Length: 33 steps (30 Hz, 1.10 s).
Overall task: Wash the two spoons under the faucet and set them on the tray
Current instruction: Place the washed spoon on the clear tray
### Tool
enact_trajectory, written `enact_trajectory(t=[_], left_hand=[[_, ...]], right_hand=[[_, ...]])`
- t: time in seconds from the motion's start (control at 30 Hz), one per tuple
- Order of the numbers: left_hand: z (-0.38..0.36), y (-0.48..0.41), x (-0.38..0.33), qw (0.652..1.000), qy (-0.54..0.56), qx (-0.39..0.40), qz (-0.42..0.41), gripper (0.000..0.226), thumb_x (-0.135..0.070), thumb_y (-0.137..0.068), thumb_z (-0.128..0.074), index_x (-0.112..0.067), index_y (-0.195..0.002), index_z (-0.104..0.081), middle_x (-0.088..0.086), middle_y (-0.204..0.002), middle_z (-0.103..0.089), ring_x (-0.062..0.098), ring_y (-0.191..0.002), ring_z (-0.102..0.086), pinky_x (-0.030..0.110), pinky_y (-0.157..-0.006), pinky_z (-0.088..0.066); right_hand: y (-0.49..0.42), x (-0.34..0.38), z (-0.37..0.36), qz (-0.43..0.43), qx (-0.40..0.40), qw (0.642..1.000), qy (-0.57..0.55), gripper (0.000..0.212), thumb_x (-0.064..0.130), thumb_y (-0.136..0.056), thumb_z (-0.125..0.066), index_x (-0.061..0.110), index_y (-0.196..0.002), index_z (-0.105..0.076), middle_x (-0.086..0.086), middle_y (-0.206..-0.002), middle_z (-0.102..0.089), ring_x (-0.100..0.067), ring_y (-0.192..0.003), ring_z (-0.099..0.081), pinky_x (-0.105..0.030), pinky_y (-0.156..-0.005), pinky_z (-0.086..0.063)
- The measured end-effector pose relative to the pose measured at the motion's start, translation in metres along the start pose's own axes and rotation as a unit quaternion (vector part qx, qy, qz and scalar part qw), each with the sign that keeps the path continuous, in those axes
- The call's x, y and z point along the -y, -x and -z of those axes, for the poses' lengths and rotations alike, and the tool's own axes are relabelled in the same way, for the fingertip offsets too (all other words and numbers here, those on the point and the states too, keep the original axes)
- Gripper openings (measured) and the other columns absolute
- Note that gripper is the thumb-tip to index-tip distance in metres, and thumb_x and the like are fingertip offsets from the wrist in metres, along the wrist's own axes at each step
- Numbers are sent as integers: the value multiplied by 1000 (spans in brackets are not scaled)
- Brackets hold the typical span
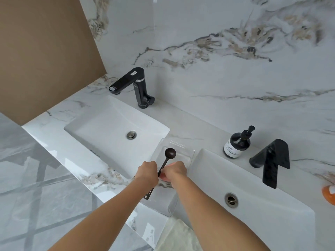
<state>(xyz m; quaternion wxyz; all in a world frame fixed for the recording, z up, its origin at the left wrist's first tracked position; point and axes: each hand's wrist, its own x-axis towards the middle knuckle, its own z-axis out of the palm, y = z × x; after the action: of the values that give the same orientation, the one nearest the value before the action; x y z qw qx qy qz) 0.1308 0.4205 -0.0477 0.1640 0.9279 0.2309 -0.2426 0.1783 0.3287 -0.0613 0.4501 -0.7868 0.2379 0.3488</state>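
Both hands meet over the clear tray (188, 153) that sits on the tabletop (190, 124) between the two sinks. The left hand (147, 172) is curled shut around a dark spoon (167, 158), its round bowl poking out at 1 o'clock from that fist. The right hand (175, 171) is closed too, just at 3 o'clock of the handle, though I can't tell what it grips; the black faucet (134, 86) is way off at 11 o'clock.

the left hand (147, 172) covers the middle of a dark spotted spoon (149, 195), only its end showing below the wrist. the right hand (175, 172) hides the handle end of the round-bowled spoon (170, 153). an orange object (329, 195) is cut by the right edge. the bottle (236, 144) label print is too small to read.
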Motion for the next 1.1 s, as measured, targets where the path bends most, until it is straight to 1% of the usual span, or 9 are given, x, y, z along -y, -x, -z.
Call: enact_trajectory(t=[0.07,0.2,0.33,0.4,0.5,0.6,0.8,0.93,1.1], left_hand=[[-8,-2,-2,999,-39,-6,-3,25,-1,-86,-57,-4,-111,-60,17,-114,-61,37,-104,-65,36,-79,-54],[-24,-14,-3,995,-100,3,10,36,3,-86,-54,-5,-121,-58,18,-125,-56,37,-114,-62,41,-94,-55],[-31,-17,-3,992,-130,-1,1,33,5,-88,-53,-6,-117,-61,15,-121,-62,34,-114,-63,40,-92,-54],[-34,-17,-2,991,-133,-5,-8,31,5,-89,-51,-5,-116,-62,15,-121,-64,34,-115,-64,39,-91,-53],[-36,-17,-1,992,-122,-8,-4,33,5,-90,-48,-3,-119,-61,17,-122,-63,36,-117,-62,40,-91,-52],[-37,-18,0,993,-116,-9,-9,32,5,-91,-44,-3,-118,-61,18,-121,-62,38,-116,-61,41,-90,-51],[-35,-12,-1,991,-132,-20,-17,33,7,-91,-44,-4,-117,-62,18,-121,-63,38,-115,-63,41,-88,-52],[-30,-9,1,992,-122,-18,-18,25,1,-90,-54,-3,-114,-62,19,-119,-63,38,-113,-63,41,-88,-53],[-8,0,-11,993,-101,-37,-40,23,-6,-91,-56,-6,-114,-60,17,-118,-61,37,-111,-63,41,-85,-53]], right_hand=[[-2,1,-1,0,-6,1000,-3,8,-1,-73,-74,4,-78,-77,-10,-70,-77,-20,-51,-72,-26,-51,-61],[-18,0,-7,-19,6,1000,1,10,2,-76,-76,5,-84,-79,-9,-74,-76,-16,-46,-64,-9,-29,-37],[-22,-7,-12,-14,0,1000,25,8,8,-75,-78,10,-82,-78,0,-63,-67,-10,-49,-59,-8,-27,-31],[-25,-10,-13,-12,-11,1000,22,8,8,-73,-79,14,-71,-74,3,-60,-63,-6,-47,-54,-8,-27,-29],[-33,-13,-14,-7,-15,1000,13,25,8,-72,-81,20,-58,-65,4,-56,-62,-11,-50,-60,-11,-36,-41],[-37,-13,-16,-16,-7,1000,-15,24,3,-73,-80,17,-59,-67,0,-52,-66,-15,-49,-68,-25,-53,-61],[-40,-17,-17,-5,3,999,-40,20,-6,-71,-77,10,-61,-68,-19,-76,-77,-32,-72,-77,-45,-72,-65],[-30,-16,-7,6,-4,1000,4,15,-4,-65,-73,10,-68,-75,-10,-81,-78,-23,-70,-73,-28,-64,-60],[-9,-12,15,41,12,998,-40,11,3,-74,-71,10,-77,-79,-8,-83,-80,-22,-79,-77,-24,-70,-60]])
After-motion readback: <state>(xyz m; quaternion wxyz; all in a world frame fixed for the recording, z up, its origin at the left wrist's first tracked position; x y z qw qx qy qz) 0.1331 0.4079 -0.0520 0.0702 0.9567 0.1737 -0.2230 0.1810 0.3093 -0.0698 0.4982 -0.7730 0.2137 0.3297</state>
